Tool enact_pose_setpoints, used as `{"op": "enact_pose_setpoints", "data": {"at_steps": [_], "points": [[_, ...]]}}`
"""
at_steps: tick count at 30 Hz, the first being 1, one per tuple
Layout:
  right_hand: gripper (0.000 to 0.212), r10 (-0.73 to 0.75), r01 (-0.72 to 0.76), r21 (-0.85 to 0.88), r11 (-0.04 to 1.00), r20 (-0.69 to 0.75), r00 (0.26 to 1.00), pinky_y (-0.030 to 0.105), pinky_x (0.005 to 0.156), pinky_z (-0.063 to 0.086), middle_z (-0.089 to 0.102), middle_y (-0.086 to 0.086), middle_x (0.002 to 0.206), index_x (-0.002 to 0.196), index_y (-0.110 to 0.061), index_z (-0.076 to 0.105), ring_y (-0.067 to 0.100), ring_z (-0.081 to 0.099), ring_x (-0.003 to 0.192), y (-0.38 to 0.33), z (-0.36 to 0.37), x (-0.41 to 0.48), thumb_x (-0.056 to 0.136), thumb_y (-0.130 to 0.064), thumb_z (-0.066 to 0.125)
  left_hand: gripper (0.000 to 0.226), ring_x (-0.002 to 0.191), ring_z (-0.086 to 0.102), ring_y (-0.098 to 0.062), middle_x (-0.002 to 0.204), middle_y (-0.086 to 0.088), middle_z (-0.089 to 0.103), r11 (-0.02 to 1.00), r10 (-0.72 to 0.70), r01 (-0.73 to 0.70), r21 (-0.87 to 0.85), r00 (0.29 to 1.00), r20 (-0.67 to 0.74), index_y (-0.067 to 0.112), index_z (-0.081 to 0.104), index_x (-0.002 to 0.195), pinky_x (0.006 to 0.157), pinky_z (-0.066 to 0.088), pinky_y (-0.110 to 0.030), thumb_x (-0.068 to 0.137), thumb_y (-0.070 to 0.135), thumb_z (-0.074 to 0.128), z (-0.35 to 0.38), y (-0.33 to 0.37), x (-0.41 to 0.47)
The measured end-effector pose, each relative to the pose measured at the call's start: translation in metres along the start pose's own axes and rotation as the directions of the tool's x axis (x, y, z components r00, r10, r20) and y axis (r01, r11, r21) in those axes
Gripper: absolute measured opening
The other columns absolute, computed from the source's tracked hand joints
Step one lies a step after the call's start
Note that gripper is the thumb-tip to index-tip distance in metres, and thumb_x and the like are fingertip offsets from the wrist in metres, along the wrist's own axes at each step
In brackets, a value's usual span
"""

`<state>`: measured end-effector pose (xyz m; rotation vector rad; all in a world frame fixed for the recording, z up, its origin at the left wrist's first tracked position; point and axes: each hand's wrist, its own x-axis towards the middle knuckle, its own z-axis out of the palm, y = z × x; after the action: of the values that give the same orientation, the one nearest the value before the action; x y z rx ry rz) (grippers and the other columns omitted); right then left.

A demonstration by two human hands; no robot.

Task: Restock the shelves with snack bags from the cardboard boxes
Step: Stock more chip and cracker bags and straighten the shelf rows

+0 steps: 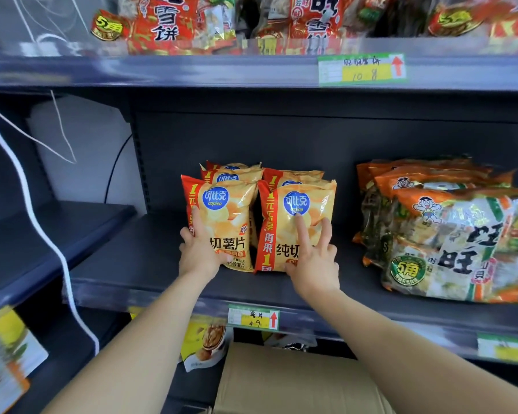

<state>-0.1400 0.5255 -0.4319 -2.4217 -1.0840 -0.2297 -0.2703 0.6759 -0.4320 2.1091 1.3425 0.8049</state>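
Near the front edge of the dark grey metal shelf (150, 264), two rows of yellow-and-red foil crisp bags (234, 175) stand upright, long axes vertical and faces frontward (presumably for shoppers), the left hand (198, 249) gripping the left front bag (225, 216) by its side, the right hand (314, 264) pressing straight, spread fingers on the right front bag (281, 234) to square it.

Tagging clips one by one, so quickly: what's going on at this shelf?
A person is arranging yellow-and-red plastic chip bags standing upright on the dark grey metal shelf. The left hand grips the front left chip bag by its lower left edge. The right hand presses straight fingers against the front right chip bag. More such bags stand behind. A brown cardboard box sits below.
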Motion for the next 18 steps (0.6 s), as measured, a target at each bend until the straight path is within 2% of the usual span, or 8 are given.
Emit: {"op": "enact_pose_setpoints", "data": {"at_steps": [10,12,16,18], "points": [[0.092,-0.039,0.036,-0.031,0.999,-0.086,0.996,0.044,0.100,0.040,-0.011,0.009,0.155,0.149,-0.039,-0.008,0.034,0.019,0.137,0.003,0.003,-0.016,0.089,-0.037,0.062,0.136,0.132,0.031,-0.036,0.150,-0.012,0.011,0.999,0.005,-0.004,-0.037,1.000,0.017,0.034,-0.024,0.145,0.101,0.038,-0.051,0.066,0.023,0.086,-0.007,-0.011,-0.009],[0.091,-0.075,0.067,-0.056,0.996,-0.156,0.985,0.047,0.099,0.040,0.001,0.011,0.156,0.150,-0.036,0.003,0.035,0.020,0.137,0.002,0.006,-0.018,0.085,-0.034,0.066,0.135,0.132,0.032,-0.035,0.149,-0.011,0.012,0.997,0.017,-0.016,-0.070,1.000,0.011,0.033,-0.024,0.145,0.102,0.037,-0.050,0.066,0.022,0.085,-0.006,-0.012,-0.011],[0.089,-0.133,0.118,-0.070,0.991,-0.282,0.950,0.052,0.080,0.050,0.042,0.017,0.136,0.132,-0.026,0.033,0.043,0.048,0.116,-0.002,0.013,-0.021,0.061,-0.026,0.086,0.132,0.129,0.036,-0.033,0.146,-0.011,0.015,0.995,0.028,-0.028,-0.092,1.000,-0.002,0.029,-0.021,0.146,0.101,0.039,-0.049,0.068,0.022,0.084,-0.003,-0.015,-0.014],[0.087,-0.132,0.115,-0.077,0.990,-0.291,0.947,0.052,0.077,0.051,0.046,0.018,0.134,0.130,-0.025,0.035,0.043,0.050,0.114,-0.003,0.014,-0.023,0.060,-0.028,0.086,0.128,0.127,0.038,-0.034,0.144,-0.012,0.018,0.995,0.017,-0.018,-0.094,1.000,-0.008,0.029,-0.018,0.147,0.099,0.040,-0.048,0.069,0.020,0.083,-0.002,-0.016,-0.015]]}}
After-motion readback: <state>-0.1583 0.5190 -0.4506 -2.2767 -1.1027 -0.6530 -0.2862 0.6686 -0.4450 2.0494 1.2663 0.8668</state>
